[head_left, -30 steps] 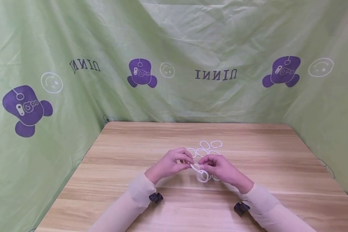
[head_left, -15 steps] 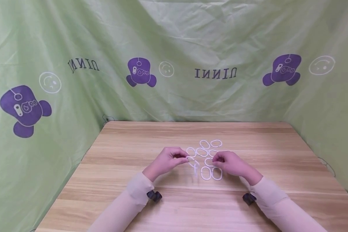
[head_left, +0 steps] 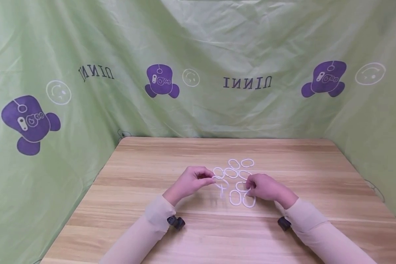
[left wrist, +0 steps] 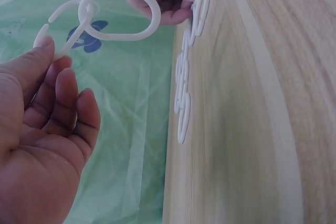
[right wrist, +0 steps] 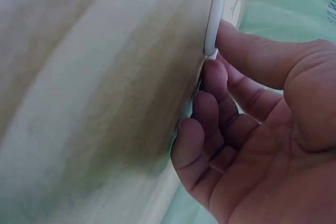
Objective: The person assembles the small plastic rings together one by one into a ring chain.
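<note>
Linked rings (head_left: 220, 182): two white open plastic ovals, pinched by left hand (head_left: 192, 181) above table (head_left: 145, 205) middle.
Right hand (head_left: 263, 187) pinches a flat ring (head_left: 249, 201); backdrop (head_left: 198, 47) reads mirrored "UINNI".

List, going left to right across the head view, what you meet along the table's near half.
Left sleeve → left hand → linked rings held up by it → flat ring → right hand → right sleeve.
</note>
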Tool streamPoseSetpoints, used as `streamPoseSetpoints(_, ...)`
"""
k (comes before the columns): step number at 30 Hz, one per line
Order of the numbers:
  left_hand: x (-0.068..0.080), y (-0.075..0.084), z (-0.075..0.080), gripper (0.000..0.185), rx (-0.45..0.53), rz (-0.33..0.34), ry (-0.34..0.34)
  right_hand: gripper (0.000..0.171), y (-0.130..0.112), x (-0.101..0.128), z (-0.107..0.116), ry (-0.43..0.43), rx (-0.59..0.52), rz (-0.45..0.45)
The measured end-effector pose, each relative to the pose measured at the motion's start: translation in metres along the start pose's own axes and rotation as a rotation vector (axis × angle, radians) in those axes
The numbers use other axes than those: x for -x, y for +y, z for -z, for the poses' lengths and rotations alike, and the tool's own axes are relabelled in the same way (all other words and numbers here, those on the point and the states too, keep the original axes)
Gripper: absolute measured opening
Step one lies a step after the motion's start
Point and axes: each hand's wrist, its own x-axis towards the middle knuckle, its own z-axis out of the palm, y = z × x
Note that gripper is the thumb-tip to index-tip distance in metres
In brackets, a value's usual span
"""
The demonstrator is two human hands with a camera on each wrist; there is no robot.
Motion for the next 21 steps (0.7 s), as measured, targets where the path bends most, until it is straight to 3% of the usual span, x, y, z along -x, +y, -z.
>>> streamPoseSetpoints(7, 0.000, 0.000, 0.001, 0.013, -0.002, -0.005, 0.006, 0.018, -0.010, 0.001, -0.001, -0.035, 0.086, 0.003)
streamPoseSetpoints(12, 0.000, 0.005, 0.001, 0.010, -0.031, 0.005, 0.011, 0.013, -0.014, 0.005, -0.002, -0.029, 0.086, 0.013)
streamPoseSetpoints(21, 0.005, 0.032, 0.001, 0.009, -0.067, -0.040, 0.016, 0.006, -0.021, 0.008, 0.002, 0.014, 0.079, 0.110)
